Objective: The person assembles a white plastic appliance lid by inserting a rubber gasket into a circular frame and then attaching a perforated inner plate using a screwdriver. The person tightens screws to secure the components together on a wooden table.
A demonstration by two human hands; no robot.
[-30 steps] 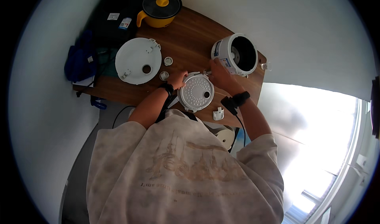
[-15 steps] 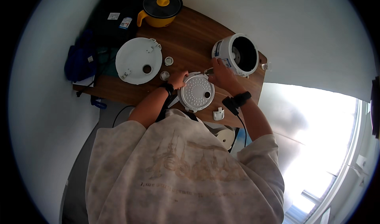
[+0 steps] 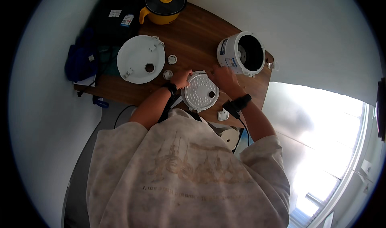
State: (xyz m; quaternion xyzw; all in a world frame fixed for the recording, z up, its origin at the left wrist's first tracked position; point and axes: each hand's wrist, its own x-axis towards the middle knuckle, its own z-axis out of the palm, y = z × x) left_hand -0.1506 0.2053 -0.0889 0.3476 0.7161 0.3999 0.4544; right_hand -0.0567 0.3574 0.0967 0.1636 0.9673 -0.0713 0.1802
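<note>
A round white dimpled lid with a dark hole lies at the table's near edge, in front of my body. My left hand grips its upper left rim, fingers closed around the edge. At the upper right rim, my right hand is closed with its fingertips against the lid's edge; what they pinch is hidden. Just beyond that hand, a white rice cooker body lies on its side, its dark opening facing right. A small white plastic piece sits to the lid's right.
A larger white round cover lies on the wooden table at left, with two small white round caps beside it. Farther back stand a yellow pot with a dark lid and a black box. A blue bag lies far left.
My right hand has moved slightly left and nearer, onto the lid's upper right rim. A thin piece seen at its fingertips before is now covered. My left hand keeps its grip.
</note>
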